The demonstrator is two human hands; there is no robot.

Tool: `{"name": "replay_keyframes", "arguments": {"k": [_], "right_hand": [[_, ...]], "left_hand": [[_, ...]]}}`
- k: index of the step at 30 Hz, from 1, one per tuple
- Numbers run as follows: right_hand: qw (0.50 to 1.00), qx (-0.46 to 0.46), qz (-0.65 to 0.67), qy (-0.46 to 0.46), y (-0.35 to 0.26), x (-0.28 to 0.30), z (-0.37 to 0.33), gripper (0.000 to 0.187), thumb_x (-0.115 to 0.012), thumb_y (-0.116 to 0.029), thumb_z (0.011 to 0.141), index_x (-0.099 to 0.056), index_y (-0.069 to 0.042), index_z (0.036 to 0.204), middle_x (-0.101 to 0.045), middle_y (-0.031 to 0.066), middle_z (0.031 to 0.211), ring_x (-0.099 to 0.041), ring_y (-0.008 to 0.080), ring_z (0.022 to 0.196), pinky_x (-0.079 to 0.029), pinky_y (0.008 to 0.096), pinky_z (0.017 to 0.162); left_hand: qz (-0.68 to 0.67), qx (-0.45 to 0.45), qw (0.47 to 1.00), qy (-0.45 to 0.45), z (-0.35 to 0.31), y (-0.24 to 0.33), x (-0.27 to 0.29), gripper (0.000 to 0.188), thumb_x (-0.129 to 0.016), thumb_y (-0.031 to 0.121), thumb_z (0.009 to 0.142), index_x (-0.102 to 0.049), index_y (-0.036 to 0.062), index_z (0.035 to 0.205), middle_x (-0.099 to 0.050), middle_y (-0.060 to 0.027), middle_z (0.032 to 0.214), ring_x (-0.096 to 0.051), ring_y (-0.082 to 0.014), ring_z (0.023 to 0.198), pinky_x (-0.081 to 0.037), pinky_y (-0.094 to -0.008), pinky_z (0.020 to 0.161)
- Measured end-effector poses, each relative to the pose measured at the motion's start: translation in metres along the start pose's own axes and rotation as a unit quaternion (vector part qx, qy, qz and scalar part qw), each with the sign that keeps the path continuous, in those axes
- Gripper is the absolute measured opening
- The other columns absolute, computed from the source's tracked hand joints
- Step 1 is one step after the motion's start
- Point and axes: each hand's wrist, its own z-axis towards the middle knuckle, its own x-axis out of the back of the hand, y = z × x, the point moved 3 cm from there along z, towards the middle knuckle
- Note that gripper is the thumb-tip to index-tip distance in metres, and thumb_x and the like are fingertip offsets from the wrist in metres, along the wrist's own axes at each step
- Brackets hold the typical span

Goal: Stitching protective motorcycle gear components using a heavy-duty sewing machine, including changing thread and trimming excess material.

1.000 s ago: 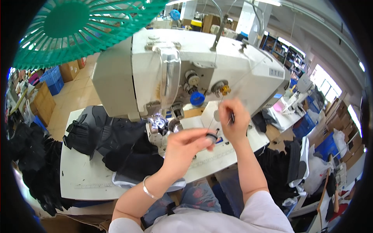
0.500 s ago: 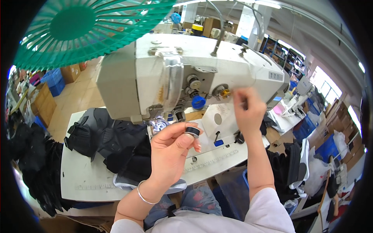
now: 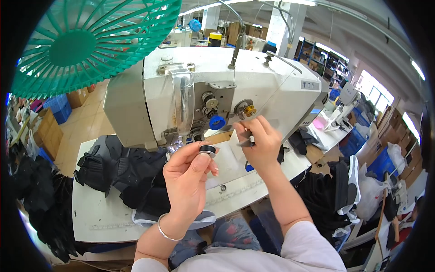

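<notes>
The left hand pinches a small black bobbin by its rims, light, hard and probably slippery, before the sewing machine. The right hand clamps small snips.

The left hand covers most of the small black bobbin, so only its top rim shows. The right hand hides nearly all of a small dark tool, too small to identify. The sewing machine conceals its needle area behind its head. The green fan guard is cut off by the picture's rim.
</notes>
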Motion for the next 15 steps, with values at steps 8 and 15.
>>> {"name": "replay_keyframes", "arguments": {"k": [8,15], "right_hand": [[0.994,-0.073,-0.082,0.006,0.014,0.003,0.007,0.02,-0.077,-0.002,0.07,-0.058,-0.003,0.074,-0.054,0.0078,0.073,-0.053,0.0256,0.055,-0.041,0.0337,0.05],[0.992,-0.1,0.035,0.067,0.122,0.089,0.095,0.021,-0.066,-0.026,0.09,-0.071,-0.006,0.089,-0.047,-0.002,0.063,-0.043,0.0102,0.056,-0.036,0.0231,0.054]], "left_hand": [[0.095,0.051,0.994,-0.002,-0.018,0.0,-0.005,0.021,-0.066,-0.004,0.084,-0.067,-0.0053,0.104,-0.066,-0.0087,0.088,-0.062,-0.0133,0.069,-0.052,-0.0264,0.066],[0.116,0.135,0.977,-0.118,-0.028,-0.011,-0.018,0.025,-0.067,-0.005,0.084,-0.068,-0.0016,0.109,-0.065,-0.0051,0.096,-0.06,-0.0104,0.081,-0.052,-0.025,0.068]]}}
